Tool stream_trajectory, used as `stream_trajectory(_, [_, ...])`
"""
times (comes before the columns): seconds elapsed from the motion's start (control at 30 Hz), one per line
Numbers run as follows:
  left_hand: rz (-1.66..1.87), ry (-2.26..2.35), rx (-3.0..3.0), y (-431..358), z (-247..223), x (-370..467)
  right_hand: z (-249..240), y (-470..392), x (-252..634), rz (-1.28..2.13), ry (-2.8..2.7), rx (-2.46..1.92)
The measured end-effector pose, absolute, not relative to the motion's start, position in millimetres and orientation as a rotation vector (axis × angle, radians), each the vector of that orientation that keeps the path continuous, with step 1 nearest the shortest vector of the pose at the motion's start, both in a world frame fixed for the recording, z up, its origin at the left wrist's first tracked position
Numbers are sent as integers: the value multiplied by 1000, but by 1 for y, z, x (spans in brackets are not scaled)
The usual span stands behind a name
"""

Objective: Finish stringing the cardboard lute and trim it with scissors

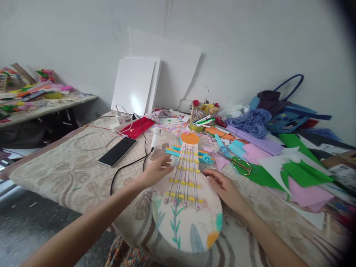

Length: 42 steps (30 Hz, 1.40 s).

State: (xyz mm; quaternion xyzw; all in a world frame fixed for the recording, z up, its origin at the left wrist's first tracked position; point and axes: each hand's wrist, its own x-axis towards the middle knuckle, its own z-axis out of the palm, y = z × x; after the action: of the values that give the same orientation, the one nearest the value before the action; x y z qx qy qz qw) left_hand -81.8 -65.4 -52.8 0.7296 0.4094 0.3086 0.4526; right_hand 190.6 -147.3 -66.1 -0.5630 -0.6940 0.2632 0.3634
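A handmade toy guitar (183,226) lies flat on the cloth in front of me, its neck pointing away. Its round pale body carries painted leaves, yellow crosswise strips and several purple strings. The head is orange, and blue and orange strips stick out on both sides of the neck. My left hand (159,171) rests at the upper left edge of the body, fingers stretched toward the strings. At the upper right edge lies my right hand (224,185), fingers extended along the rim. Neither hand is closed around anything; the undersides of the fingers are hidden.
A phone (117,151) and a white glue gun (155,138) with a black cord lie to the left. Gold-handled scissors (241,165), coloured paper sheets (308,178) and blue yarn (251,121) crowd the right. White boards (133,85) lean on the wall.
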Motion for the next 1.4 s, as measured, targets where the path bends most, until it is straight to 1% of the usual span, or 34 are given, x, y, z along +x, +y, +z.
stream_trajectory(0.13, [728,1089,1794,-63,-58,-70,-70,-144,188,556,-1828,-1440])
stream_trajectory(0.4, [763,1074,1810,-67,-63,-65,-73,-142,184,564,-1865,-1385])
stream_trajectory(0.83, [933,991,1689,-69,-58,-67,-72,-142,181,523,-1799,-1401])
stream_trajectory(0.93, [1072,1183,1749,-50,-50,-79,-71,-143,181,556,-1795,-1419])
stream_trajectory(1.03, [1220,1639,1852,-16,-43,-94,-72,-143,182,595,-1781,-1424])
stream_trajectory(1.07, [1175,1773,1925,-3,-42,-97,-73,-143,182,606,-1777,-1424])
stream_trajectory(1.1, [1054,1875,2010,10,-42,-100,-74,-143,182,617,-1775,-1425])
stream_trajectory(1.23, [843,1872,2074,44,-51,-101,-78,-141,185,660,-1782,-1433])
stream_trajectory(1.3, [797,1852,2108,47,-57,-98,-79,-140,187,672,-1791,-1438])
stream_trajectory(1.4, [822,1819,2183,38,-64,-93,-80,-140,187,677,-1789,-1457])
